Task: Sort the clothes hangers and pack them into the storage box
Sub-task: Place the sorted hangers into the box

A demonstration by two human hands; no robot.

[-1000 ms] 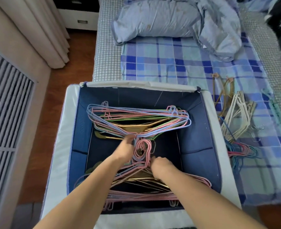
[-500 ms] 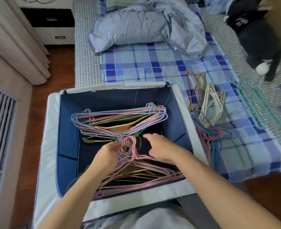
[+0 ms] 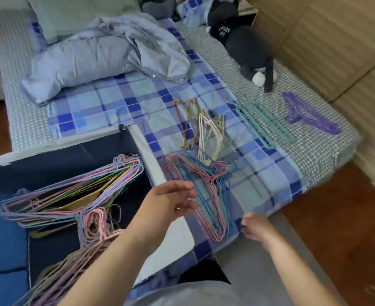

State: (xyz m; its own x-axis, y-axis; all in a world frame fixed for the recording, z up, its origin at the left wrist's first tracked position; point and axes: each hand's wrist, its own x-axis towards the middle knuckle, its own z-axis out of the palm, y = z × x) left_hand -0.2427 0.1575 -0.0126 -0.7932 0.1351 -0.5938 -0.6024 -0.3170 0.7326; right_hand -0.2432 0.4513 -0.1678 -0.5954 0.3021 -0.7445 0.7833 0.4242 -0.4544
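Two bare hands reaching over a bed (image 3: pixel 120 111). Left grip (image 3: pixel 168 200) open, fingers spread, just short of pink and blue hangers (image 3: pixel 206 195) lying on the bed beside the box (image 3: pixel 144 146). Right grip (image 3: pixel 256 226) loosely open at the bed's edge, beside those hangers, holding nothing. More hangers (image 3: pixel 71 195) piled inside the box.

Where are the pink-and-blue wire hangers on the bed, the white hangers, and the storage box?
pink-and-blue wire hangers (image 3: pixel 206 195): head view, on the middle of the bundle's crossing wires.
white hangers (image 3: pixel 209 138): head view, on the middle of the pale bundle.
storage box (image 3: pixel 147 154): head view, on its light right rim.
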